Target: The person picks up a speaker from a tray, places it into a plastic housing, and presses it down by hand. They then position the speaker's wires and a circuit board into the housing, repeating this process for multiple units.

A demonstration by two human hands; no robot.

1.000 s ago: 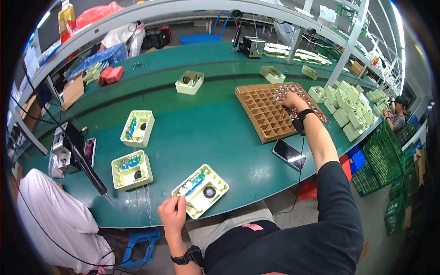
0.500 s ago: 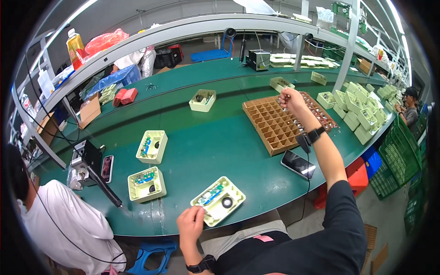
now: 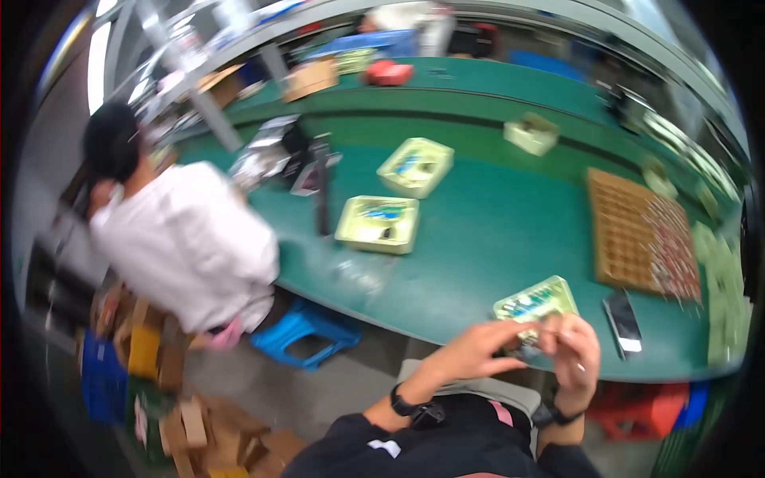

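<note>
At the table's near edge lies a pale green plastic case (image 3: 558, 296), open side up, with a circuit board inside. Its lower part is covered by my hands, which meet just in front of it. My left hand (image 3: 478, 349) reaches in from the left, fingers and thumb closing around something small that blur hides. On the right, my right hand (image 3: 578, 354) is bent into a pinch, its fingertips close to the left ones. Whatever sits between those fingertips is too smeared to name.
A cardboard divider tray (image 3: 617, 231) with small parts in its right cells stands at right, near a phone (image 3: 622, 323). Two more filled cases, one upper (image 3: 416, 166) and one lower (image 3: 377, 223), sit left of centre. A co-worker in white (image 3: 187, 235) sits left, beside a blue stool (image 3: 307, 334).
My right hand has come back from the divider tray to join my left hand at the near case. The view has swung left, showing more of the co-worker and boxes on the floor.
</note>
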